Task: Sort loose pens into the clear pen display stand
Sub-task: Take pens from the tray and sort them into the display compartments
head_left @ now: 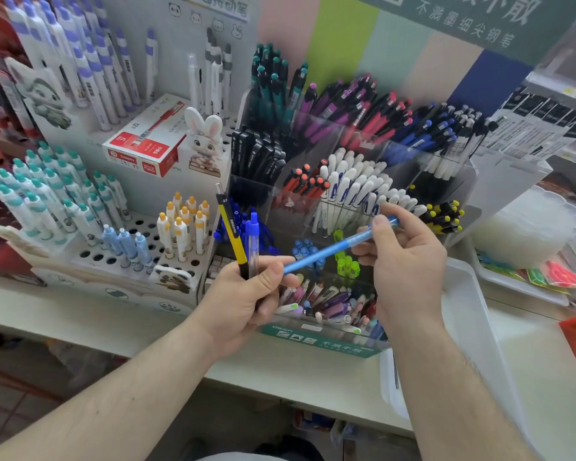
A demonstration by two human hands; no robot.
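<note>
My left hand [243, 301] grips two upright pens in front of the clear pen display stand [459, 181]: a yellow and black pen [230, 227] and a clear pen with a blue clip [252, 242]. A light blue pen [330, 249] lies slanted between my hands. My right hand [409, 261] pinches its upper end, and its lower tip reaches my left fingers. The tiered stand holds sorted groups of pens: teal, purple, red, blue, black, white, and yellow-tipped.
A white holed rack [147, 227] with capped pens stands at the left, with a red and white pen box [147, 141] and a rabbit figure [205, 138] behind it. A white tray [473, 314] sits at the right on the shelf.
</note>
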